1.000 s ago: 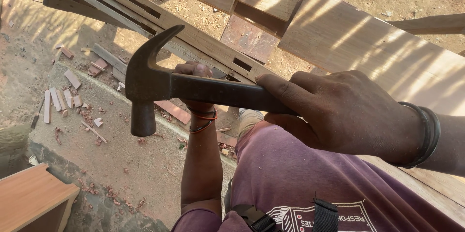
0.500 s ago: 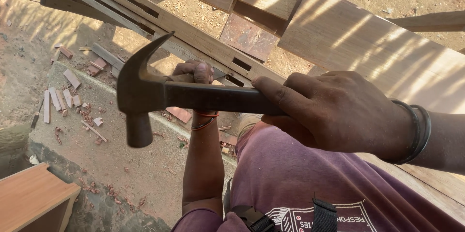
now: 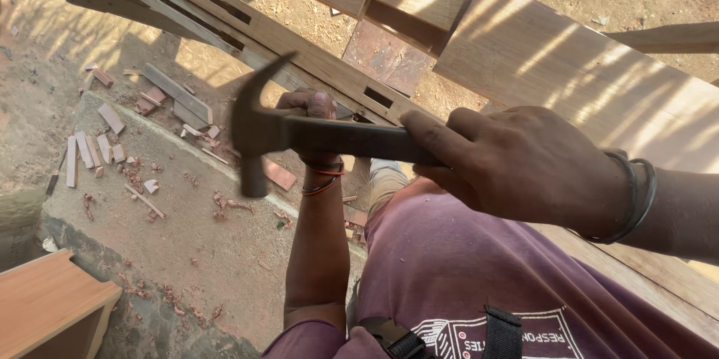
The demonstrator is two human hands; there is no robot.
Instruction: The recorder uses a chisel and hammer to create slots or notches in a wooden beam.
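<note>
My right hand (image 3: 524, 168) grips the dark handle of a black claw hammer (image 3: 258, 130), whose head hangs at centre left, blurred, claw pointing up. Behind the hammer my left hand (image 3: 311, 108) reaches forward and rests on the long slotted wooden frame piece (image 3: 299, 59) that runs diagonally across the view. The hammer handle hides the left fingers, so I cannot tell whether they grasp the wood or something small. A red thread band circles the left wrist; dark bangles sit on the right wrist.
Wide wooden planks (image 3: 569, 67) lie to the right over sandy ground. A concrete slab (image 3: 180, 231) below left carries several wood offcuts (image 3: 82, 153) and chips. A laminated board corner (image 3: 45, 303) sits at bottom left. My purple-clad leg (image 3: 449, 269) fills the bottom.
The hammer head has swung to the right and slightly upward, now motion-blurred. My left hand stays on the wooden frame piece.
</note>
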